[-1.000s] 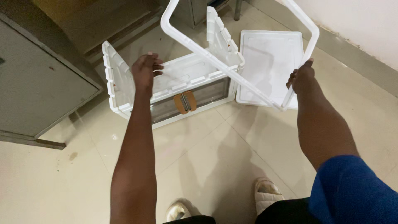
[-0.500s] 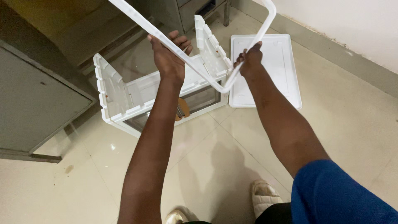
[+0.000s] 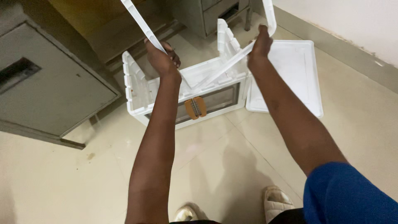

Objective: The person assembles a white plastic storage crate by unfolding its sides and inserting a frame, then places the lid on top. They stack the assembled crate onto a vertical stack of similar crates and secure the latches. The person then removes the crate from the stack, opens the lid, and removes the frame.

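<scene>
Head view: left hand (image 3: 162,58) grip closed round left bar of white rectangular plastic frame (image 3: 226,66); right hand (image 3: 260,45) grip closed near its right corner. Frame held tilted above open white plastic folding crate (image 3: 182,89) on floor. Keep both sides level. Orange latch (image 3: 195,107) on crate front; flat white lid (image 3: 292,70) beside, possibly touching.

- An office or storeroom corner, seen from above: grey metal cabinets (image 3: 49,83) stand along a pale tiled floor (image 3: 232,166).
- A second grey drawer unit (image 3: 211,14) sits by a plain white wall (image 3: 352,20) with a grey skirting.
- A white folding plastic crate (image 3: 186,89) and its lid (image 3: 294,70) lie on the floor.
</scene>
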